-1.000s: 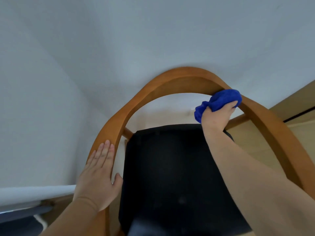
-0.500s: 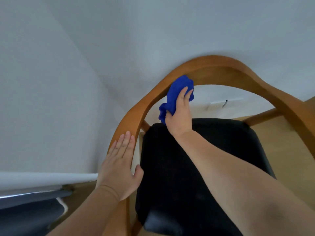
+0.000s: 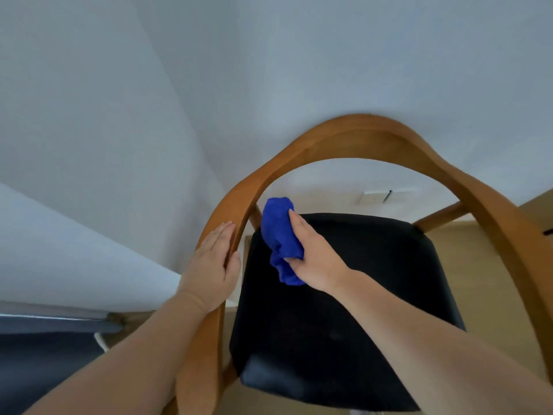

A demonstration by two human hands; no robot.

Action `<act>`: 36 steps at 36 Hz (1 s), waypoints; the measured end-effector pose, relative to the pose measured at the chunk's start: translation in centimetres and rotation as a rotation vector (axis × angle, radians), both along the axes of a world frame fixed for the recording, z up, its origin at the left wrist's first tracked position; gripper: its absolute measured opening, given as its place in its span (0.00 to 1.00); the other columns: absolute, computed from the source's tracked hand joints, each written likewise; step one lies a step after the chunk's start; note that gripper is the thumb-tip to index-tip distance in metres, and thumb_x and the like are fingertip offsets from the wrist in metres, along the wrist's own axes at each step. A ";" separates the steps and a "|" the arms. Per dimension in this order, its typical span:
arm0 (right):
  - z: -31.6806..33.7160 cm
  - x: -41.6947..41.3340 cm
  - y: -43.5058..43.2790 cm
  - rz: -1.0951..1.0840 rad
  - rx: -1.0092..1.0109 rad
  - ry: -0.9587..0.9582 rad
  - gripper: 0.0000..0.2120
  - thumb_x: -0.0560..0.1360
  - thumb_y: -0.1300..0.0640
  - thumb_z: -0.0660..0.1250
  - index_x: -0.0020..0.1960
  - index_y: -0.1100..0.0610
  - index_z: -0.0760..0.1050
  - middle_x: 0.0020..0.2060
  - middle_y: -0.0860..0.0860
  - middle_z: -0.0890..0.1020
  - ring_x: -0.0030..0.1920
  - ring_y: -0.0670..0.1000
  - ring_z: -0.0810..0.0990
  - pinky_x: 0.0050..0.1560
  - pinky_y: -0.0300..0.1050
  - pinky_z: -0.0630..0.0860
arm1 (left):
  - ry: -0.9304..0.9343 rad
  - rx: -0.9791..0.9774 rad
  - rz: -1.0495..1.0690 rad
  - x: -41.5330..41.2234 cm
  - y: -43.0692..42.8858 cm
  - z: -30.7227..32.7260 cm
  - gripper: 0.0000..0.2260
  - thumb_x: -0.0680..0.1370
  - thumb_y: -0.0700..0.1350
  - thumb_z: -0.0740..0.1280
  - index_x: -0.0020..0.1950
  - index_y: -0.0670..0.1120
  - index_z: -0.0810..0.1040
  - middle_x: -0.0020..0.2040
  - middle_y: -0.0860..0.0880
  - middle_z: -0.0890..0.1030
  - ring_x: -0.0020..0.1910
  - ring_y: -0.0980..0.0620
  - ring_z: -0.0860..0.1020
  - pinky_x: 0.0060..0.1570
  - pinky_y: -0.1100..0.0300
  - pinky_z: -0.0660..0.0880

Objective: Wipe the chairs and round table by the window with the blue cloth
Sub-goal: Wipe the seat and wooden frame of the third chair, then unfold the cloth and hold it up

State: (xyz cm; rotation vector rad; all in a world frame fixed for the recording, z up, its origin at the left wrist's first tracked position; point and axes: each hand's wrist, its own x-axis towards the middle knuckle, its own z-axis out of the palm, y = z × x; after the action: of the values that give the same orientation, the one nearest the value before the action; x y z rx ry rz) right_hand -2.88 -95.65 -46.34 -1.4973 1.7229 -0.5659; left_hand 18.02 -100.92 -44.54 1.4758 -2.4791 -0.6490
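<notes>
right hand grip: your right hand (image 3: pixel 314 259) is closed around the bunched blue cloth (image 3: pixel 279 238), fingers curled over its outer side, with a loose tail hanging below the palm.
cloth position: the wad sits just inside the left bend of the chair's curved wooden rail (image 3: pixel 359 136), above the back left corner of the black seat cushion (image 3: pixel 344 310); you cannot tell from here whether it touches the wood.
why held so: bunching gives you a thick pad to press into the rail's inner face, which looks like the step in hand.
left hand: your left hand (image 3: pixel 211 265) lies flat on top of the same rail, fingers straight and together, thumb resting on the inner edge; it grips nothing.
why placed so: it most likely steadies the chair so the frame does not shift under the wiping pressure.
gap between hands: cloth and left fingertips are near each other, with the rail between them.
seat: the cushion sits under your right forearm.
round table: not in view.
surroundings: pale wall (image 3: pixel 299 70) behind, light floor (image 3: pixel 478 265) to the right.
</notes>
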 end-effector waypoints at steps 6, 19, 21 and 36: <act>6.7 -1.8 4.0 0.019 -0.063 -0.043 0.41 0.76 0.61 0.67 0.79 0.48 0.44 0.76 0.44 0.56 0.69 0.39 0.63 0.62 0.26 0.59 | 0.160 0.016 0.054 -1.1 1.1 6.7 0.21 0.80 0.47 0.59 0.73 0.47 0.63 0.69 0.49 0.70 0.65 0.51 0.70 0.65 0.58 0.67; 28.0 6.1 10.9 0.522 -0.302 -0.366 0.38 0.74 0.65 0.68 0.71 0.36 0.53 0.65 0.34 0.69 0.66 0.37 0.70 0.62 0.28 0.65 | 0.361 0.029 0.367 6.4 16.5 28.1 0.22 0.75 0.45 0.64 0.68 0.55 0.65 0.65 0.58 0.71 0.64 0.64 0.69 0.53 0.66 0.73; 30.3 7.5 12.1 0.603 -0.303 -0.399 0.38 0.74 0.64 0.69 0.71 0.37 0.54 0.65 0.34 0.69 0.66 0.37 0.69 0.63 0.30 0.66 | 0.374 0.053 0.408 8.1 19.6 30.5 0.27 0.72 0.40 0.66 0.67 0.58 0.63 0.65 0.60 0.70 0.66 0.65 0.67 0.60 0.64 0.70; 45.7 27.7 37.4 1.483 -0.230 -0.647 0.35 0.66 0.65 0.72 0.70 0.47 0.67 0.62 0.41 0.78 0.63 0.41 0.75 0.61 0.34 0.69 | 0.143 -0.603 1.052 19.0 61.7 43.3 0.35 0.69 0.31 0.71 0.68 0.57 0.63 0.59 0.49 0.71 0.50 0.66 0.70 0.48 0.74 0.68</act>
State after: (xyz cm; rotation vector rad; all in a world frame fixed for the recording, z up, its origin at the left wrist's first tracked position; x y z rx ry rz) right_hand 24.82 -58.22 -0.64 -1.9564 -0.1417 -0.3238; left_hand 36.98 -39.24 -1.28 1.9887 -1.2614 0.1773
